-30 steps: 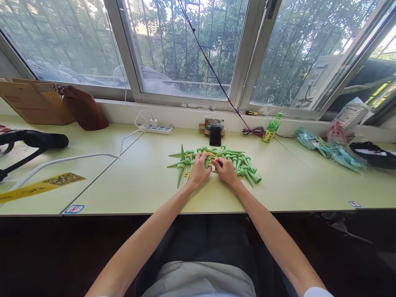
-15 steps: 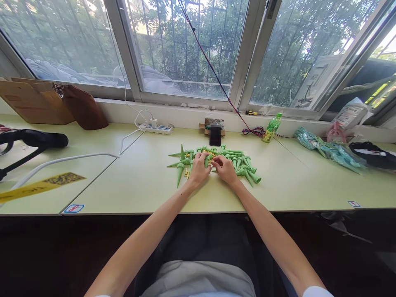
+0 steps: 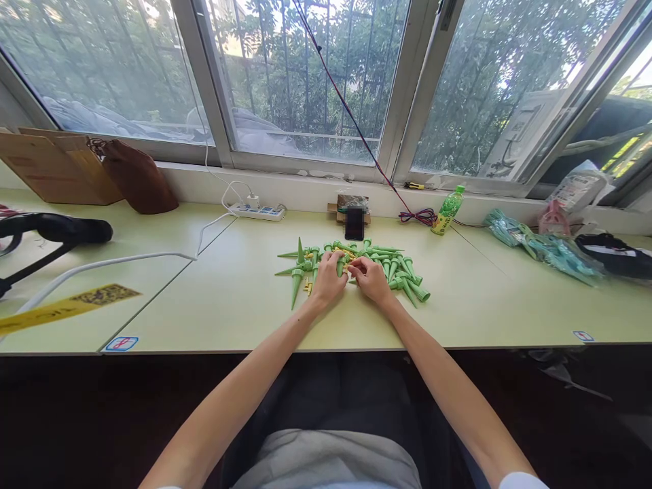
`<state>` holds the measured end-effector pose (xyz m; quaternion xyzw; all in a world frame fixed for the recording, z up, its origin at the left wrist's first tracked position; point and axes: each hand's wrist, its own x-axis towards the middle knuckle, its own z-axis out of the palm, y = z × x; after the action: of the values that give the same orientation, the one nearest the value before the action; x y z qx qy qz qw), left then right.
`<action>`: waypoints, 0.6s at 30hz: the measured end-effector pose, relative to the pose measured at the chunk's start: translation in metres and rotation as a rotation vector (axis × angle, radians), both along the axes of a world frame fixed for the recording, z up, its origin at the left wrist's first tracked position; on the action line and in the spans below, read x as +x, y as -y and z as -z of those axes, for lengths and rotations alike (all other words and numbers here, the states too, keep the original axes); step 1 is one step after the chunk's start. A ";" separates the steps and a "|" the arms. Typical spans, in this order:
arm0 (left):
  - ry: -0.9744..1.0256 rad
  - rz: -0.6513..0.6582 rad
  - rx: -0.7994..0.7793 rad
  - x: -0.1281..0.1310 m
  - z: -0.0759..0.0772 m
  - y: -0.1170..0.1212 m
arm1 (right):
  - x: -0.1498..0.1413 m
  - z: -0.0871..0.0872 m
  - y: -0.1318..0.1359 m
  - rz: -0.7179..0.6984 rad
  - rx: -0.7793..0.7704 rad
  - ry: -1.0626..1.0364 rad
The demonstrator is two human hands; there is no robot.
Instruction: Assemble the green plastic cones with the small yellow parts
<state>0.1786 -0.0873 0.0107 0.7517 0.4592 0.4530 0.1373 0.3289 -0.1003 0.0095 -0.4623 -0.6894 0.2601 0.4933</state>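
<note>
My left hand (image 3: 330, 277) is closed around a green plastic spike (image 3: 340, 265), whose upper part shows between thumb and fingers. Just to its right, my right hand (image 3: 371, 277) is pinched, its fingertips at a small yellow piece (image 3: 346, 269) beside the spike. How firmly that piece is held I cannot make out. Both hands rest low over the table amid a pile of green cone-shaped spikes (image 3: 407, 280). More green spikes (image 3: 297, 282) lie left of my left hand, with small yellow fittings (image 3: 308, 286) near them and others behind my fingers.
Behind the pile stand a phone (image 3: 354, 224) and a small box. A green drink bottle (image 3: 448, 211) and coiled wire are at back right, plastic-wrapped goods (image 3: 550, 251) farther right. A power strip (image 3: 259, 212), white cable, brown bag (image 3: 137, 178) and cardboard box (image 3: 56, 166) are left.
Almost nothing differs. Both hands stay in the same place at the spike, with at most a tiny shift of the fingers.
</note>
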 end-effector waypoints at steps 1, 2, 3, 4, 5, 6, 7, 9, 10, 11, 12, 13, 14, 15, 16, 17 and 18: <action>-0.001 0.002 0.002 0.000 0.000 0.000 | 0.000 0.000 0.000 -0.001 -0.003 -0.003; -0.002 0.003 0.003 0.000 0.000 -0.001 | 0.000 0.001 0.000 -0.001 -0.007 -0.006; -0.002 0.005 0.004 0.000 0.001 -0.001 | 0.000 0.001 -0.001 -0.002 -0.010 -0.008; -0.002 0.006 0.005 0.000 0.001 -0.001 | 0.000 0.002 -0.001 -0.003 -0.014 -0.009; -0.003 0.007 0.006 0.000 0.001 -0.001 | 0.000 0.002 -0.001 -0.004 -0.016 -0.007; -0.003 0.009 0.006 0.000 0.001 -0.001 | 0.000 0.002 -0.001 -0.004 -0.017 -0.005; -0.003 0.010 0.007 0.000 0.001 0.000 | 0.000 0.002 -0.002 -0.003 -0.016 -0.001; -0.003 0.013 0.008 0.000 0.001 0.000 | 0.000 0.002 -0.002 -0.001 -0.016 0.005; -0.003 0.015 0.010 0.000 0.002 0.000 | 0.000 0.002 -0.002 0.000 -0.017 0.007; -0.004 0.017 0.012 0.000 0.002 0.000 | 0.000 0.002 -0.002 0.001 -0.018 0.008; -0.004 0.019 0.015 0.000 0.002 0.001 | 0.000 0.002 -0.002 0.001 -0.019 0.010; -0.005 0.020 0.017 0.000 0.002 0.001 | 0.001 0.001 -0.002 0.001 -0.020 0.011; -0.007 0.019 0.019 0.000 0.002 0.001 | 0.001 0.001 -0.002 0.002 -0.020 0.013; -0.010 0.018 0.021 0.000 0.002 0.001 | 0.001 0.001 -0.001 0.003 -0.020 0.015; -0.014 0.016 0.023 0.000 0.002 0.001 | 0.001 0.001 -0.001 0.002 -0.021 0.017; -0.016 0.015 0.025 0.000 0.002 0.001 | 0.001 0.001 -0.001 0.002 -0.021 0.020; -0.018 0.016 0.027 0.000 0.002 0.001 | 0.000 0.001 -0.001 0.002 -0.021 0.022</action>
<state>0.1782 -0.0880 0.0083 0.7612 0.4484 0.4512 0.1265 0.3294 -0.0991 0.0084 -0.4710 -0.6916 0.2617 0.4809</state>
